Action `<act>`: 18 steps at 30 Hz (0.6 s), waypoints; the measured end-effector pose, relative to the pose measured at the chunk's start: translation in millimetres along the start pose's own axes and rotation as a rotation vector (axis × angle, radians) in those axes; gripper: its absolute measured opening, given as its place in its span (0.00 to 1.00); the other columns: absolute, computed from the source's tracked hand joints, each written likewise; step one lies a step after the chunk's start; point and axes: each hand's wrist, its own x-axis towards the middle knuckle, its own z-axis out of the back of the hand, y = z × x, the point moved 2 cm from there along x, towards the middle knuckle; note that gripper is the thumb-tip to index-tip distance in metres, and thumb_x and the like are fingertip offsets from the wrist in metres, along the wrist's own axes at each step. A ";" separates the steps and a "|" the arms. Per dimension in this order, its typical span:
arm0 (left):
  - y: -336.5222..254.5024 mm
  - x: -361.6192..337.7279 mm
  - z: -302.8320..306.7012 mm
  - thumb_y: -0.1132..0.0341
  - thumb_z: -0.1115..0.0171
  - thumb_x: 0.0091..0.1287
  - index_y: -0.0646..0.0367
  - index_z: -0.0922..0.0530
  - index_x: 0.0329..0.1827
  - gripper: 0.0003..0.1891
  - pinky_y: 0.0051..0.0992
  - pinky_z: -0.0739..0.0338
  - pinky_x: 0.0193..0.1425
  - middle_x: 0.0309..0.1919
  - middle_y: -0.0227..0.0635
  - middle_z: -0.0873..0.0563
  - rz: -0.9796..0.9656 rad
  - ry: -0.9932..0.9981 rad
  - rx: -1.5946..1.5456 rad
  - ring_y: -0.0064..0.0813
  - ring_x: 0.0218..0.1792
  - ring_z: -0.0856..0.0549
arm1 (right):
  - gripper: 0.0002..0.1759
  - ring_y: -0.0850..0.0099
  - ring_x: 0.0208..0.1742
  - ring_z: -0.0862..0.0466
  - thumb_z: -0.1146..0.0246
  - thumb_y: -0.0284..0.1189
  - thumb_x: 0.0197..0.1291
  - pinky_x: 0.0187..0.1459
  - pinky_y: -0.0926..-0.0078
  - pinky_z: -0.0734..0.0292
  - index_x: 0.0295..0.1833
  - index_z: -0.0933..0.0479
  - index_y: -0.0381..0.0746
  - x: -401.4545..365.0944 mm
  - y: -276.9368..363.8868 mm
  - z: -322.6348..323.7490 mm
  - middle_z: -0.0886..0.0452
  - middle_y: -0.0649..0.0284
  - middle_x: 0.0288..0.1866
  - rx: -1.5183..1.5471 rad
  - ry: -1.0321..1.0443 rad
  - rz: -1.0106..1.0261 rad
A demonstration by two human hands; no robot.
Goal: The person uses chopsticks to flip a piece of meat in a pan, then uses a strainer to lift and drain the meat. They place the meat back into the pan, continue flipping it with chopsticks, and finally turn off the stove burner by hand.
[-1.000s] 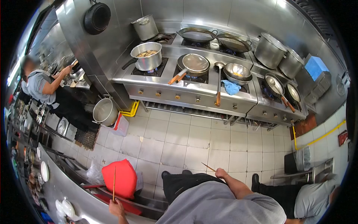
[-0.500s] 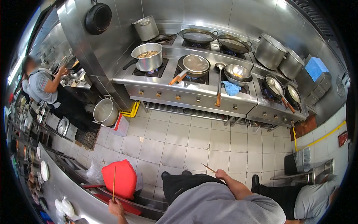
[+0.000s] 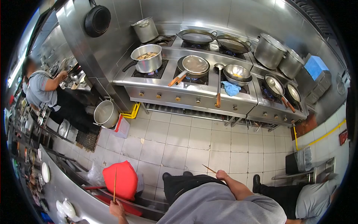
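Observation:
My left hand (image 3: 117, 208) is closed round the lower end of a thin wooden stick (image 3: 115, 184), which points up beside a red cover (image 3: 121, 180) and over the metal counter (image 3: 91, 203). Near my waist, my right hand (image 3: 221, 175) grips a second thin wooden stick (image 3: 209, 168) whose tip points out over the tiled floor. The two hands are far apart, and neither touches the stove.
Ahead stands a stove (image 3: 186, 93) with a pot of food (image 3: 148, 58), pans, a ladle (image 3: 219, 84) and a blue cloth (image 3: 231, 88). A large pot (image 3: 106, 114) sits low at left. Co-workers stand at left (image 3: 44, 87) and lower right (image 3: 313, 199).
The co-worker at left has lowered their arms and shifted slightly. My hands and both sticks have barely moved.

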 end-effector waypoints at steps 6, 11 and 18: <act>3.7 0.8 -4.0 0.57 0.41 0.57 0.59 0.26 0.26 0.13 0.43 0.27 0.31 0.21 0.45 0.20 -0.013 -0.015 0.015 0.48 0.27 0.19 | 0.17 0.51 0.45 0.19 0.48 0.32 0.50 0.48 0.60 0.25 0.38 0.20 0.33 -2.4 4.5 5.3 0.20 0.43 0.40 -0.003 0.042 -0.009; 3.7 0.9 -4.0 0.56 0.41 0.58 0.58 0.26 0.26 0.14 0.43 0.27 0.31 0.21 0.44 0.20 -0.005 0.000 0.026 0.48 0.27 0.19 | 0.19 0.51 0.48 0.20 0.49 0.30 0.48 0.51 0.62 0.25 0.42 0.21 0.30 -3.7 8.4 8.7 0.21 0.41 0.43 0.014 0.084 -0.023; -1.3 -0.6 2.4 0.57 0.42 0.59 0.60 0.26 0.27 0.14 0.44 0.28 0.33 0.22 0.45 0.20 0.017 0.038 0.006 0.49 0.28 0.20 | 0.19 0.52 0.48 0.20 0.49 0.30 0.48 0.51 0.62 0.25 0.42 0.21 0.30 -7.9 10.8 10.9 0.21 0.41 0.43 0.019 0.086 -0.023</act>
